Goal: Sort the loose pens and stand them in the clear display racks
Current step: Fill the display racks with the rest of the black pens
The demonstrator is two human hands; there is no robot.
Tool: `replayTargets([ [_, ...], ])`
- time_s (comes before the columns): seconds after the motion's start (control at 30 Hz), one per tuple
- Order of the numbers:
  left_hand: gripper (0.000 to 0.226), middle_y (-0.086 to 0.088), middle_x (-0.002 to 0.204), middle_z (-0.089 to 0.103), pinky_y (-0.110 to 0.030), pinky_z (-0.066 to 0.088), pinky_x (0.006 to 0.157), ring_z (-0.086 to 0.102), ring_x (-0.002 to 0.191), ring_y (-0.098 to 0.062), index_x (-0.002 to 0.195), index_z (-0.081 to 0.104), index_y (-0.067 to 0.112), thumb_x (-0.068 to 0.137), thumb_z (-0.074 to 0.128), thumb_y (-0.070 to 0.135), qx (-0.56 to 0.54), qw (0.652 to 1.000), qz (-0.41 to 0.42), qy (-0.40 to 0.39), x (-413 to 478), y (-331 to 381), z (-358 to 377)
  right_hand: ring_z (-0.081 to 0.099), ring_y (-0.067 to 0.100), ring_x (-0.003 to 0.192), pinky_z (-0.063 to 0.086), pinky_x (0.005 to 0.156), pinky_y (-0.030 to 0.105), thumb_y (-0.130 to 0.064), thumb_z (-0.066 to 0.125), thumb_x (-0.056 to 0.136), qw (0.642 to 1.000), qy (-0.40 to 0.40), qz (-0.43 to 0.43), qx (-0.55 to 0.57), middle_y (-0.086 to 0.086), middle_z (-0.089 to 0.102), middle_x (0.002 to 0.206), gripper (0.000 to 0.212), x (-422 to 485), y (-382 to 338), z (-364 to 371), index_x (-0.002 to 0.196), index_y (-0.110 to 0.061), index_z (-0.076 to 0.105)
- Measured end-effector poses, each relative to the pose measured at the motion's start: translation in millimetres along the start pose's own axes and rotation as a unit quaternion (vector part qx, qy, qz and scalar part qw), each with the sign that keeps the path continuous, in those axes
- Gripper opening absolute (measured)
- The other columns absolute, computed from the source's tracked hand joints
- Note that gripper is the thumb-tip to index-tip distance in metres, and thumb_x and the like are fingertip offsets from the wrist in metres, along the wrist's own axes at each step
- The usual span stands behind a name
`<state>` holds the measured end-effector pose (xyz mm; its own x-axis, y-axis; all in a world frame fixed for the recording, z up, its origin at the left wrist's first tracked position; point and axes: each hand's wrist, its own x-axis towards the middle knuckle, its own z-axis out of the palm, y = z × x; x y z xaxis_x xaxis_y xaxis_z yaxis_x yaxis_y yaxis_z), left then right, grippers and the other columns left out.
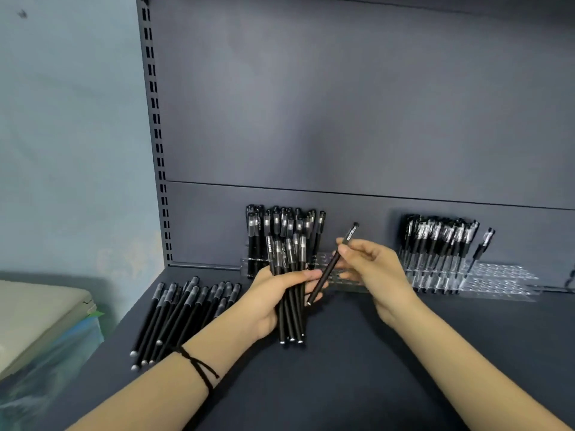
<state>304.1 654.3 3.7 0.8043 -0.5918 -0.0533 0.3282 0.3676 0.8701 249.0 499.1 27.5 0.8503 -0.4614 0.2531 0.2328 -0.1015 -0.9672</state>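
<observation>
head view: the left hand [273, 301] is clenched round a bundle [291, 287] of black pens, held upright over the shelf [373, 353] with caps up. the right hand [376, 275] pinches one pen [333, 265] near its cap. it is tilted, tip down toward the bundle, just in front of the near rack [322, 258]. more pens lie in a pile [183, 312] at the shelf's left. the far rack [497, 278] is partly filled.

the step looks like taking one pen from the bundle to stand it in a rack. to do it well, swing the pen upright, tip down, before lowering it. aim for a free hole clear of the standing pens [280, 225], and let go only once the tip seats. hold the bundle low and aside so it can't knock the row.

the near rack's holes sit mostly behind the hands and bundle, so which are free i cannot tell. the print on the pens is blurred. the far rack's pens look a different sort, but the detail is soft.
</observation>
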Motion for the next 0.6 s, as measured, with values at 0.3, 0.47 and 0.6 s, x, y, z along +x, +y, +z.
replayTargets([
  [0.3,0.02,-0.015,0.095,0.075,-0.035,0.061,0.072,0.074,0.084,-0.024,0.11,0.062,-0.006,0.09,0.06,-0.003,-0.052,0.987,0.06,0.141,26,-13,17,0.065,0.018,0.07,0.056,0.068,0.02,0.0,0.055,0.094,0.966,0.044,-0.235,-0.097,0.02,0.065,0.086,0.048,81,-11,-30,0.127,-0.028,0.034],
  [0.47,0.023,-0.014,0.1,0.075,-0.034,0.061,0.072,0.074,0.088,-0.025,0.111,0.064,-0.003,0.088,0.062,-0.001,-0.034,0.987,0.093,0.124,24,-16,19,0.066,0.018,0.074,0.057,0.079,0.044,-0.004,0.055,0.094,0.94,-0.047,-0.28,-0.191,0.007,0.066,0.084,0.047,95,7,-23,0.125,-0.034,0.036],
  [0.6,0.024,-0.014,0.103,0.074,-0.033,0.061,0.069,0.074,0.088,-0.026,0.108,0.065,-0.004,0.085,0.064,0.0,-0.041,0.99,0.071,0.112,19,-24,18,0.066,0.023,0.081,0.056,0.079,0.047,-0.004,0.055,0.094,0.939,-0.076,-0.277,-0.189,0.008,0.065,0.083,0.049,99,12,-25,0.123,-0.039,0.035],
])
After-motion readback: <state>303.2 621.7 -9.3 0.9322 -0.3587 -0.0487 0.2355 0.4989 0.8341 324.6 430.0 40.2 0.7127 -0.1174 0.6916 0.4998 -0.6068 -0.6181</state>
